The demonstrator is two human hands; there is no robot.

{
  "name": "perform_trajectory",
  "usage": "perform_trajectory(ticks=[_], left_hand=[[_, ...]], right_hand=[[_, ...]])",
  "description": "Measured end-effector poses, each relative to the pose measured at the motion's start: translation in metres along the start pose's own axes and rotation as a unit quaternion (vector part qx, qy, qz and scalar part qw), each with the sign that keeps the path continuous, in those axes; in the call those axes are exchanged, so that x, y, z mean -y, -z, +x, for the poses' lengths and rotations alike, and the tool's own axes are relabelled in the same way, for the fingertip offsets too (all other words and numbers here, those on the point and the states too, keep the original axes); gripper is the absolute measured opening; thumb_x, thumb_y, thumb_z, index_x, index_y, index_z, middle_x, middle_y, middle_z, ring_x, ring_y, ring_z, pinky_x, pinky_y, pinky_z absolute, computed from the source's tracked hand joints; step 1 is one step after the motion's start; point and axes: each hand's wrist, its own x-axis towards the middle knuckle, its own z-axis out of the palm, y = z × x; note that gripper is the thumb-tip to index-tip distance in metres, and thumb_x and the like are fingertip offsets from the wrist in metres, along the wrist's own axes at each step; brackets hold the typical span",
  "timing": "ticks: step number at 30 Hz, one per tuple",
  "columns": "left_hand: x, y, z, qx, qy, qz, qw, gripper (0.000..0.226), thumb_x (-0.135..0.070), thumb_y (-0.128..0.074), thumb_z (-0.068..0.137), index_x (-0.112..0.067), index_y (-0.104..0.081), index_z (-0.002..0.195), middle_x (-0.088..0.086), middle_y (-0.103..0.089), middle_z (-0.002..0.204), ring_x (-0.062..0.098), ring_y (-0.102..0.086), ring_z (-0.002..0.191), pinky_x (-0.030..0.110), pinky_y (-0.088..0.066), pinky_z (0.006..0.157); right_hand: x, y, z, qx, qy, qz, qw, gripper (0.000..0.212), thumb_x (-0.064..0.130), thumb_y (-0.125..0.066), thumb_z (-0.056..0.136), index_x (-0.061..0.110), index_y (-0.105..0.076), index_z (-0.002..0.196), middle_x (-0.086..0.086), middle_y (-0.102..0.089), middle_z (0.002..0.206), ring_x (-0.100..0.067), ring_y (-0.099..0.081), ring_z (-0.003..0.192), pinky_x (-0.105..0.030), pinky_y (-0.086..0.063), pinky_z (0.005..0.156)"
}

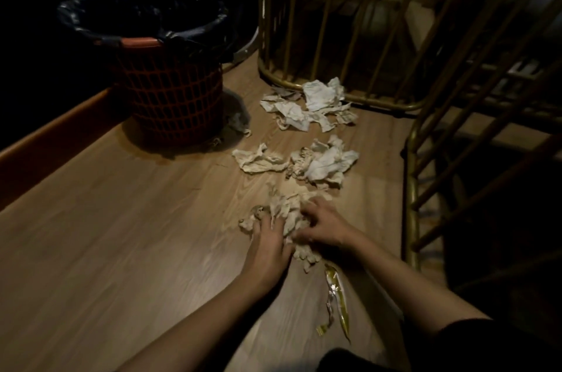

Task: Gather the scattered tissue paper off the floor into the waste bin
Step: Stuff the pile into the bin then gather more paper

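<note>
Crumpled tissue paper lies in three clumps on the wooden floor. The nearest clump (284, 213) sits between my hands. My left hand (267, 245) presses on its left side with fingers curled into the paper. My right hand (322, 224) grips its right side. A middle clump (322, 163) and a flatter piece (258, 158) lie farther out. The far clump (307, 105) rests against a gold metal frame. The red mesh waste bin (173, 92), lined with a black bag, stands upright at the far left, about an arm's length beyond the tissues.
A gold metal chair frame (343, 37) stands at the back, and another gold frame (413, 177) rises along the right. A shiny yellow-green wrapper (336, 295) lies on the floor by my right forearm. A wooden skirting edge (51, 140) runs along the left.
</note>
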Motion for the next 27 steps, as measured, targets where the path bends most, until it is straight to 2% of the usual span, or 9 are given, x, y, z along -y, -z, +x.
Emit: perform_trajectory(ticks=[3,5,9,13,16,18,21,24,27], left_hand=[[0.005,-0.012,-0.014,0.019,-0.033,0.075,0.996,0.041,-0.031,-0.053,0.088,-0.018,-0.045,0.126,0.008,-0.044,0.129,0.027,-0.038,0.117,0.037,-0.039,0.098],[0.008,-0.014,-0.020,0.006,-0.056,0.056,0.997,0.031,-0.022,-0.054,0.089,-0.017,-0.050,0.120,0.006,-0.048,0.124,0.025,-0.038,0.113,0.036,-0.041,0.096],[0.016,-0.004,-0.017,0.013,-0.072,-0.002,0.997,0.025,-0.016,-0.060,0.085,-0.014,-0.057,0.110,0.006,-0.054,0.111,0.024,-0.043,0.105,0.034,-0.041,0.090],[0.019,0.003,-0.015,-0.003,-0.089,-0.035,0.995,0.026,-0.018,-0.065,0.083,-0.018,-0.058,0.108,0.002,-0.055,0.102,0.020,-0.048,0.096,0.028,-0.035,0.079],[0.009,0.002,-0.017,-0.023,-0.111,-0.057,0.992,0.028,-0.016,-0.065,0.082,-0.020,-0.058,0.109,0.000,-0.055,0.099,0.016,-0.047,0.093,0.024,-0.032,0.075],[0.004,0.001,-0.020,-0.020,-0.119,-0.056,0.991,0.027,-0.019,-0.065,0.083,-0.021,-0.058,0.110,-0.002,-0.053,0.099,0.014,-0.045,0.093,0.023,-0.031,0.074],[0.006,-0.005,-0.023,-0.003,-0.136,-0.043,0.990,0.026,-0.022,-0.064,0.085,-0.020,-0.058,0.110,-0.002,-0.053,0.102,0.015,-0.043,0.094,0.024,-0.031,0.076],[0.011,-0.011,-0.025,0.011,-0.139,-0.015,0.990,0.026,-0.018,-0.064,0.085,-0.017,-0.058,0.110,0.003,-0.054,0.105,0.020,-0.045,0.097,0.026,-0.035,0.077],[0.014,-0.015,-0.023,0.024,-0.139,0.000,0.990,0.025,-0.014,-0.062,0.084,-0.017,-0.057,0.108,0.003,-0.054,0.105,0.020,-0.045,0.095,0.026,-0.034,0.075]], right_hand=[[0.000,-0.033,-0.024,-0.060,0.062,-0.064,0.994,0.057,0.039,-0.070,0.074,0.017,-0.050,0.123,-0.011,-0.045,0.128,-0.030,-0.037,0.118,-0.042,-0.037,0.103],[-0.003,-0.051,-0.039,-0.147,0.104,-0.054,0.982,0.032,0.022,-0.064,0.081,0.013,-0.058,0.111,-0.010,-0.055,0.113,-0.028,-0.047,0.105,-0.036,-0.041,0.091],[-0.014,-0.043,-0.046,-0.169,0.098,0.026,0.980,0.013,0.007,-0.063,0.080,0.010,-0.068,0.091,-0.008,-0.063,0.091,-0.020,-0.056,0.085,-0.028,-0.040,0.072],[-0.025,-0.013,-0.058,-0.186,0.012,0.068,0.980,0.013,0.004,-0.065,0.079,0.008,-0.072,0.089,-0.004,-0.062,0.088,-0.019,-0.058,0.085,-0.026,-0.042,0.072],[-0.032,-0.014,-0.090,-0.250,-0.048,0.039,0.966,0.012,0.012,-0.061,0.085,0.014,-0.069,0.093,-0.004,-0.060,0.094,-0.019,-0.055,0.091,-0.024,-0.039,0.073],[-0.030,-0.029,-0.114,-0.267,-0.070,0.007,0.961,0.016,0.022,-0.059,0.087,0.024,-0.064,0.103,0.000,-0.056,0.108,-0.020,-0.048,0.106,-0.025,-0.039,0.082],[-0.013,-0.071,-0.145,-0.201,-0.127,-0.042,0.970,0.035,0.023,-0.061,0.085,0.032,-0.056,0.119,-0.001,-0.042,0.133,-0.026,-0.035,0.120,-0.035,-0.040,0.095],[-0.009,-0.102,-0.156,-0.215,-0.066,-0.010,0.974,0.042,-0.003,-0.069,0.069,0.026,-0.069,0.099,-0.011,-0.060,0.115,-0.034,-0.056,0.097,-0.031,-0.046,0.077],[-0.022,-0.102,-0.139,-0.232,-0.048,0.048,0.970,0.043,-0.012,-0.064,0.068,0.022,-0.070,0.094,-0.007,-0.065,0.102,-0.025,-0.056,0.093,-0.022,-0.040,0.077]])
